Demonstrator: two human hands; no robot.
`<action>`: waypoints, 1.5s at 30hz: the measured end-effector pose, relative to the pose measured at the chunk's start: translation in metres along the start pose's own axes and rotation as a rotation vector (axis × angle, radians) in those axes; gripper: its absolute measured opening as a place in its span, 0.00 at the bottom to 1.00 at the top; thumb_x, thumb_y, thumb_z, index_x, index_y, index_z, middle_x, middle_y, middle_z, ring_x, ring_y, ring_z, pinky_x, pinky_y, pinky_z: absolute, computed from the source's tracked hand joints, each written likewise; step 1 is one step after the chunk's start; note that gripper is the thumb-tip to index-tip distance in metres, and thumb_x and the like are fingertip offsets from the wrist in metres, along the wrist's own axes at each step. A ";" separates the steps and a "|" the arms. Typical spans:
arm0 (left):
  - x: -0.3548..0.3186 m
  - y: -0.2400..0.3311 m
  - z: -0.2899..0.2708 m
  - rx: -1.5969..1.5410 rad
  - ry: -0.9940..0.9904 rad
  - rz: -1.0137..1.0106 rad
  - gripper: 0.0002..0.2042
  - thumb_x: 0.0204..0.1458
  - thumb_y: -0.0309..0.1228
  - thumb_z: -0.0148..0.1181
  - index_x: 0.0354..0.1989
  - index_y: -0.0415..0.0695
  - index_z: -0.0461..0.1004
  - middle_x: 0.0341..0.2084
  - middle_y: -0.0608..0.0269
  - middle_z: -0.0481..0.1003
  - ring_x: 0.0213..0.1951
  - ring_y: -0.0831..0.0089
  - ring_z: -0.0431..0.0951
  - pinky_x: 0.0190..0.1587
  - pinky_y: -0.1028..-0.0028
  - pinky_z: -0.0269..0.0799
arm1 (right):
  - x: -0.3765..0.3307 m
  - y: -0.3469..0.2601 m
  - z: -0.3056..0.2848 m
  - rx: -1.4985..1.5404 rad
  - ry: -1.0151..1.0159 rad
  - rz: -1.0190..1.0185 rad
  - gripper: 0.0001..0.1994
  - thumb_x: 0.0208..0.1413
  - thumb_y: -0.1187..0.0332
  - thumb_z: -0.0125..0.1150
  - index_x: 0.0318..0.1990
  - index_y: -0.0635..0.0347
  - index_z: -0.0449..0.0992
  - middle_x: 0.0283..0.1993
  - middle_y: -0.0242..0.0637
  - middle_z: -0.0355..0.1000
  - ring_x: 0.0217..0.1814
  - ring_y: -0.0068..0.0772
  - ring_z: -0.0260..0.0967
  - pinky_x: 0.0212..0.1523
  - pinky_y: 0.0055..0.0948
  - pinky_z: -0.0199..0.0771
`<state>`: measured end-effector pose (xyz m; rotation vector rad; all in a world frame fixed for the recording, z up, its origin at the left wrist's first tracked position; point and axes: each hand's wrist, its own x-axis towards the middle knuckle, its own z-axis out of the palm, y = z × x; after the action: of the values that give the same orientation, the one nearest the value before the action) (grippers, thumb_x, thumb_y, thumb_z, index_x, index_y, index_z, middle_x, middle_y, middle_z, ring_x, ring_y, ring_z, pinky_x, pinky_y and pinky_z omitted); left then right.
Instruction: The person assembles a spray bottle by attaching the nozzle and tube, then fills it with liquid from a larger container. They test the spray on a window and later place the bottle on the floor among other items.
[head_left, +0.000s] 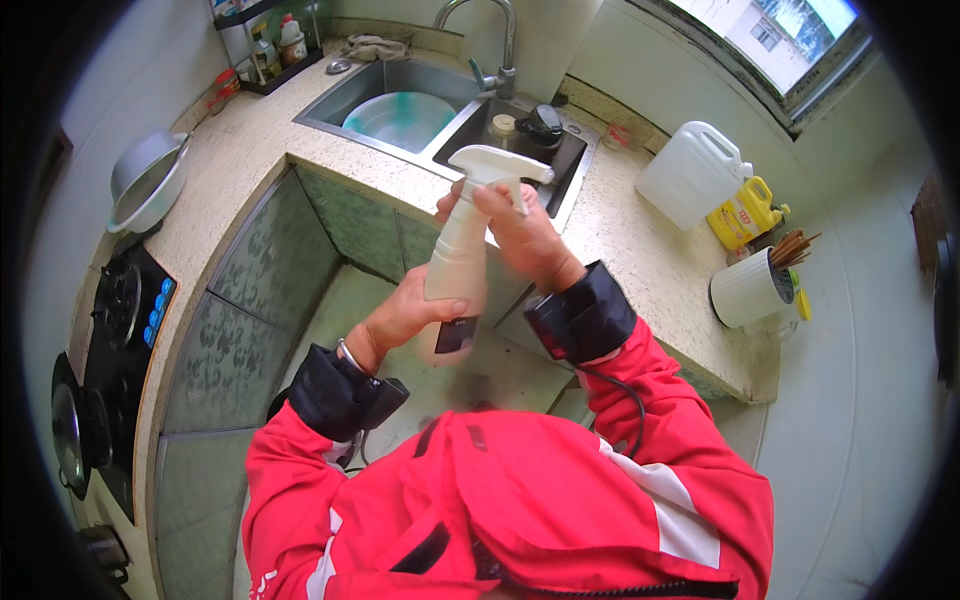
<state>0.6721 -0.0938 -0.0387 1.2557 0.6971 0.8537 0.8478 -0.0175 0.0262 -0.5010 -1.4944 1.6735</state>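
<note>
A pale, translucent spray bottle (pixel 458 265) with a white trigger head and a dark label low on its side is held in front of me, tilted slightly. My left hand (pixel 408 312) is wrapped round its lower body. Up at the neck, just under the spray head, my right hand (pixel 525 232) grips with its fingers closed; part of those fingers is hidden behind the bottle. Beyond the bottle lies a double sink (pixel 440 150). A pale basin (pixel 400 122) sits in the left bowl, and dark containers (pixel 540 128) stand in the right one.
On the right counter stand a white jug (pixel 692 175), a yellow bottle (pixel 745 212) and a white holder (pixel 745 290) with chopsticks. Left are a grey pot with a pale basin (pixel 150 185) and a black gas hob (pixel 125 310). A tap (pixel 508 50) arches over the sink.
</note>
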 end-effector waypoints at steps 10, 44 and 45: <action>0.102 0.010 0.053 0.271 0.240 0.111 0.38 0.43 0.35 0.70 0.62 0.39 0.57 0.48 0.55 0.72 0.48 0.67 0.75 0.51 0.67 0.72 | -0.011 -0.046 -0.096 -0.061 0.233 -0.092 0.18 0.58 0.58 0.62 0.48 0.63 0.74 0.42 0.38 0.77 0.45 0.30 0.75 0.48 0.33 0.75; 0.303 0.015 0.073 -0.022 -0.243 0.157 0.28 0.44 0.31 0.68 0.54 0.36 0.67 0.41 0.62 0.74 0.43 0.77 0.73 0.48 0.72 0.70 | -0.008 -0.115 -0.242 -0.310 0.227 -0.049 0.20 0.57 0.57 0.62 0.50 0.61 0.72 0.44 0.40 0.75 0.49 0.30 0.71 0.53 0.33 0.70; 0.304 0.016 0.069 -0.102 -0.327 0.127 0.29 0.44 0.31 0.68 0.56 0.36 0.66 0.42 0.64 0.74 0.43 0.77 0.73 0.50 0.73 0.69 | -0.009 -0.116 -0.244 -0.305 0.203 -0.022 0.22 0.57 0.56 0.62 0.52 0.62 0.71 0.47 0.42 0.75 0.52 0.32 0.71 0.56 0.36 0.69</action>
<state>0.8859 0.1314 -0.0073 1.3189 0.3121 0.7536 1.0713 0.1234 0.0820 -0.7903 -1.6023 1.3386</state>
